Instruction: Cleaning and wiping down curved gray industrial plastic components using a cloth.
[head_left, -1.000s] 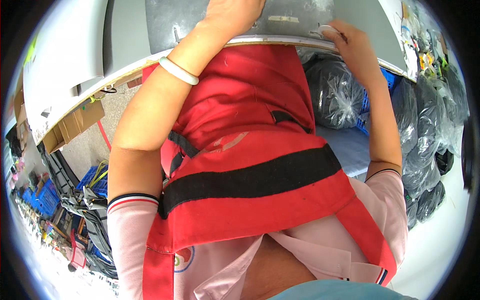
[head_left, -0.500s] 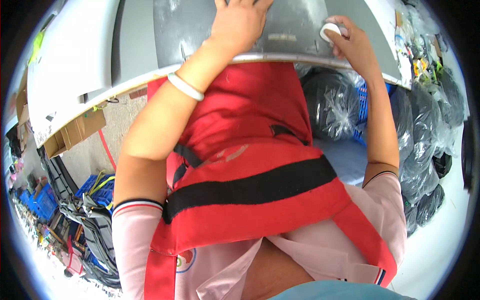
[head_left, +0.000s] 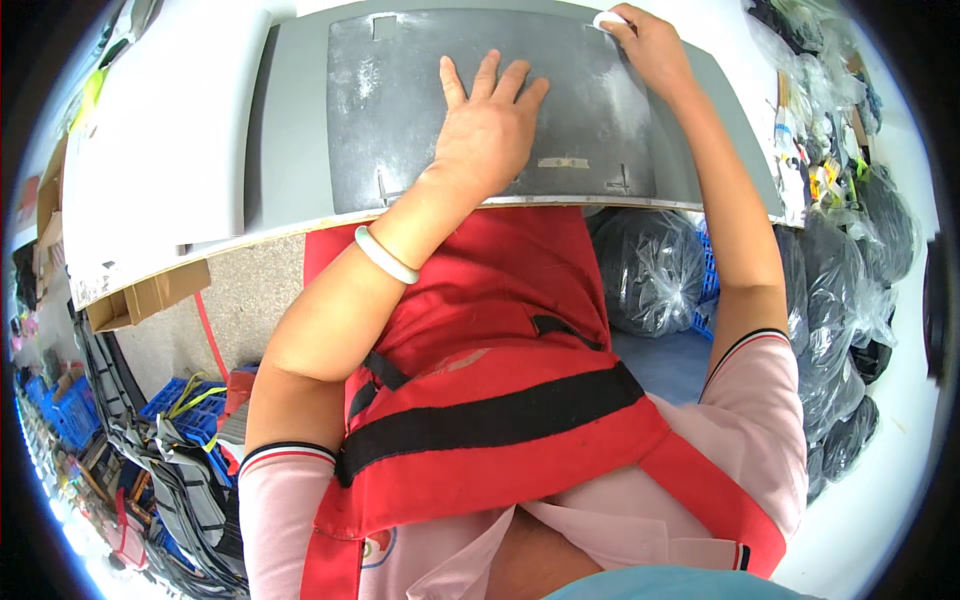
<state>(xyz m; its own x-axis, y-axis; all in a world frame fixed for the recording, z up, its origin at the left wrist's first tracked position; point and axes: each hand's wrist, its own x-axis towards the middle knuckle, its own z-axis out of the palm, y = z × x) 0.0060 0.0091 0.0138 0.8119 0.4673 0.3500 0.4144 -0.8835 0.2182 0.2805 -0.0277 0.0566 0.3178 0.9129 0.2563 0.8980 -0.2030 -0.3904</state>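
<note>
A dark grey, roughly rectangular template (head_left: pixel 395 115) with small cut-outs and white dusty smears lies on a sheet of grey material (head_left: pixel 287 130) on the table. My left hand (head_left: pixel 488 130) rests flat on the template's middle, fingers spread and holding nothing. At the template's far right corner, my right hand (head_left: pixel 655 52) pinches a white round disc of tailor's chalk (head_left: pixel 607 19). The fingers partly cover the chalk. A strip of tape (head_left: pixel 563 162) is stuck to the template near its front edge.
White rolled sheet material (head_left: pixel 190 120) lies on the table's left. Underneath are a cardboard box (head_left: pixel 150 295) and a filled plastic bag (head_left: pixel 650 270). More bags (head_left: pixel 835 300) are piled at the right. Blue crates (head_left: pixel 190 410) and grey strapped items (head_left: pixel 190 490) sit at lower left.
My right hand has moved away from me with the chalk, from the template's near right side to its far right corner. The view has shifted, showing more of the table; my left hand stays on the template.
</note>
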